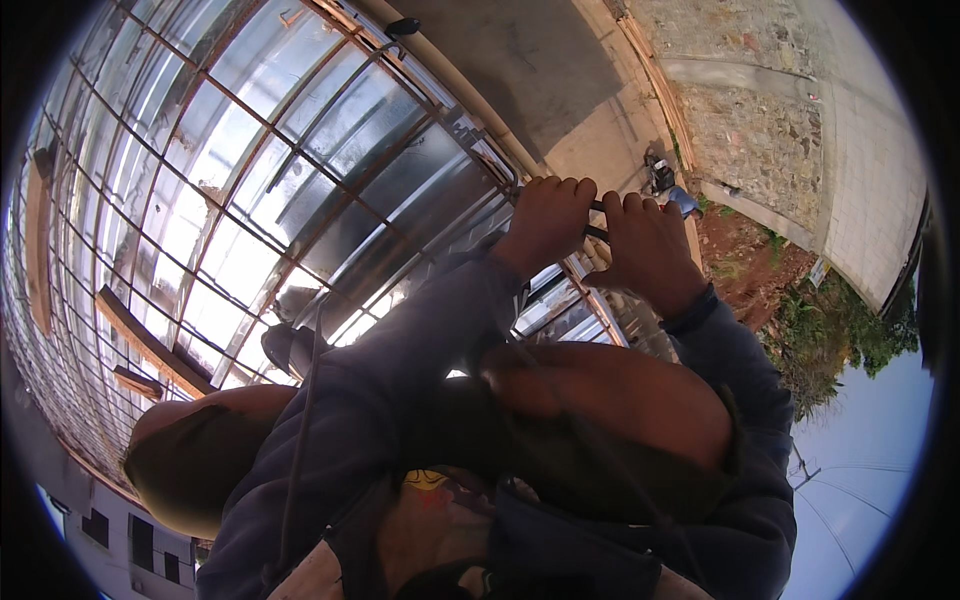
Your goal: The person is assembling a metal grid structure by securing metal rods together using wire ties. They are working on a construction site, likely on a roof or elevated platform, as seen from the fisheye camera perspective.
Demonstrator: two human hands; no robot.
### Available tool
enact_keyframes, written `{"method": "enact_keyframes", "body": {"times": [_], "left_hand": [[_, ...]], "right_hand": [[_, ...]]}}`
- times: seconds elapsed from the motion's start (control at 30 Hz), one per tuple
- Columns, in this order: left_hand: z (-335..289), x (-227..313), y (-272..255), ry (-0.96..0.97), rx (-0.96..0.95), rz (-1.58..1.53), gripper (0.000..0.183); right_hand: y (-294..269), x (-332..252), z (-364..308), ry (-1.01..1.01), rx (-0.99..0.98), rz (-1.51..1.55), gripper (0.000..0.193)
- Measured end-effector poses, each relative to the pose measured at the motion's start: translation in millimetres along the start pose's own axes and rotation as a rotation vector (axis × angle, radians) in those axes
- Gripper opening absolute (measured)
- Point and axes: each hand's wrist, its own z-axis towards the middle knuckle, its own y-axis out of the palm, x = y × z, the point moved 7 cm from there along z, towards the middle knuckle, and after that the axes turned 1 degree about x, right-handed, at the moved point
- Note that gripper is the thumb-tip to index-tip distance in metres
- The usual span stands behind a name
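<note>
My left hand (548, 222) is closed, its fingers wrapped over a dark rod-like tool (597, 206) at the edge of the rebar grid (270, 125). Close beside it on the right, my right hand (650, 250) also curls its fingers round the tool. A short dark length shows between the two fists, with a second dark curved piece just below it. My palms hide the rest, so the tool's exact kind is unclear. Beneath the left forearm, the rusty bars cross above shiny metal sheets (385, 120).
My bare knees are bent over the grid. Wooden pieces (150, 340) lie among the bars at left. A bent bar with a dark end (403, 26) rises near the grid's far edge. Beyond the edge lie lower ground (590, 150), a stone wall (745, 120) and a parked motorbike (660, 172).
</note>
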Motion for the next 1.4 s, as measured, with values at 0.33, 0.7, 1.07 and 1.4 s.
{"method": "enact_keyframes", "body": {"times": [0.33,0.7,1.07,1.4], "left_hand": [[22,5,5,-0.156,0.034,0.104,0.041],[11,25,8,-0.029,-0.086,0.114,0.044],[37,10,17,-0.162,-0.065,-0.065,0.050],[13,31,10,0.003,0.128,0.206,0.061]], "right_hand": [[60,73,59,-0.370,0.472,-0.095,0.026],[63,59,29,-0.073,-0.608,0.526,0.022],[55,76,22,-0.274,0.539,-0.156,0.032],[64,81,46,-0.243,0.030,0.199,0.028]]}}
